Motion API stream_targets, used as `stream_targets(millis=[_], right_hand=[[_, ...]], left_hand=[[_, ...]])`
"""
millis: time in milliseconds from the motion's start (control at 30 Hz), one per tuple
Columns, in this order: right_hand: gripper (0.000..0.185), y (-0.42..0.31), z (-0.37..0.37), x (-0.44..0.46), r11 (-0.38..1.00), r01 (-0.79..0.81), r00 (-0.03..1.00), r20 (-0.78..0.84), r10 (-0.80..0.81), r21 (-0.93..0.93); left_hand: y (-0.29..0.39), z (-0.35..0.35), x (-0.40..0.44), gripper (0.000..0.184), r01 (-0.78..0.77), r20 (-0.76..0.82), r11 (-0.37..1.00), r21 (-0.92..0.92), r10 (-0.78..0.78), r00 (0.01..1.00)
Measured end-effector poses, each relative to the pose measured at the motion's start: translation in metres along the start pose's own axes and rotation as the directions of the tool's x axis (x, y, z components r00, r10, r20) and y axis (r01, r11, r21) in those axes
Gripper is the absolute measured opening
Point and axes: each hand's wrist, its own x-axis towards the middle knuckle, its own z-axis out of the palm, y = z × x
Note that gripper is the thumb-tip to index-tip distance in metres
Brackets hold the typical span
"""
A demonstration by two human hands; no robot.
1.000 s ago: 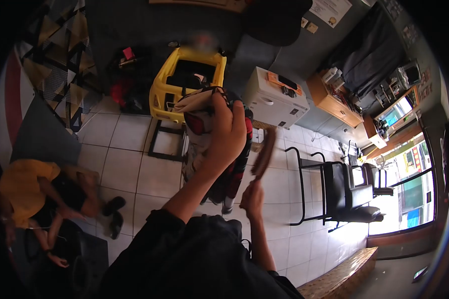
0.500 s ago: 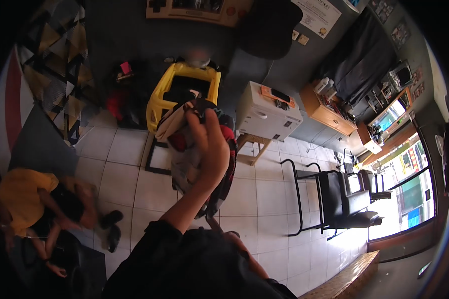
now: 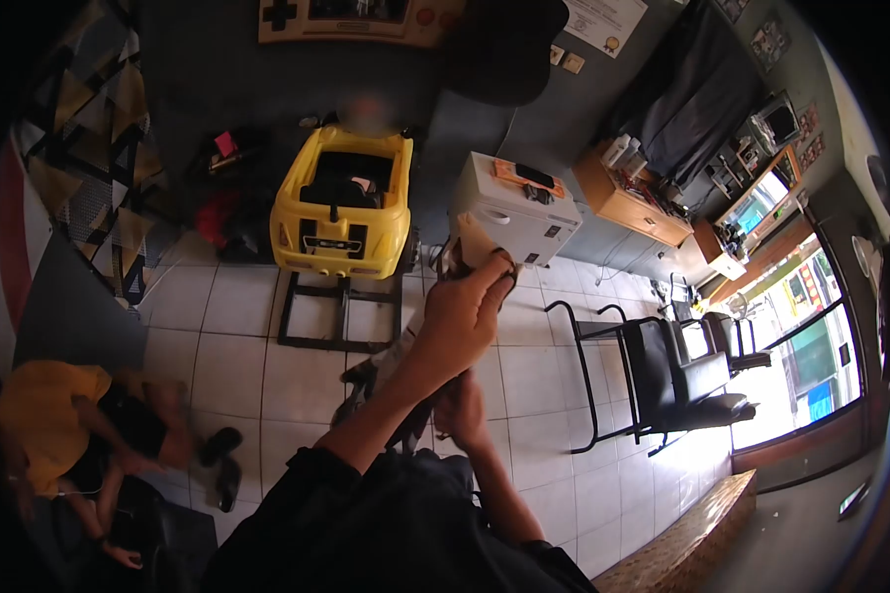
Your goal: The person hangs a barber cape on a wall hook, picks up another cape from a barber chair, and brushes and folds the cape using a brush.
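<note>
My left hand [image 3: 460,321] is raised in front of me, its fingers closed round the top of a bundle of cloth. A beige part of the bundle [image 3: 477,242] sticks up above the fingers, and grey and dark folds hang below the wrist. Much of it is hidden behind my hand and forearm. Just below, my right hand [image 3: 462,410] is closed close to the lower folds; what its fingers grip is hidden.
A yellow toy car [image 3: 391,242] stands on a black frame [image 3: 341,341] ahead. A white box-like cabinet [image 3: 514,212] is right of it, then a wooden counter [image 3: 623,203]. Black chairs [image 3: 658,381] stand on the right. A person in a yellow shirt [image 3: 49,420] sits at lower left.
My left hand and the cloth bundle have swung right, uncovering the yellow car. My right hand has risen close beneath my left. The view has shifted slightly.
</note>
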Motion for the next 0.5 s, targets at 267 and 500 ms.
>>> stream_targets(millis=[267, 500], right_hand=[[0.031, 0.272, -0.085, -0.118, 0.465, -0.007, 0.854, 0.237, 0.463, -0.885], [0.04, 0.099, -0.073, -0.04, 0.891, -0.374, 0.907, -0.3, 0.295, -0.257]], left_hand=[[-0.002, -0.034, 0.019, 0.017, -0.093, -0.209, 0.955, -0.281, 0.033, 0.977], [-0.009, -0.035, 0.014, 0.016, 0.231, 0.112, 0.613, -0.756, -0.226, 0.968]])
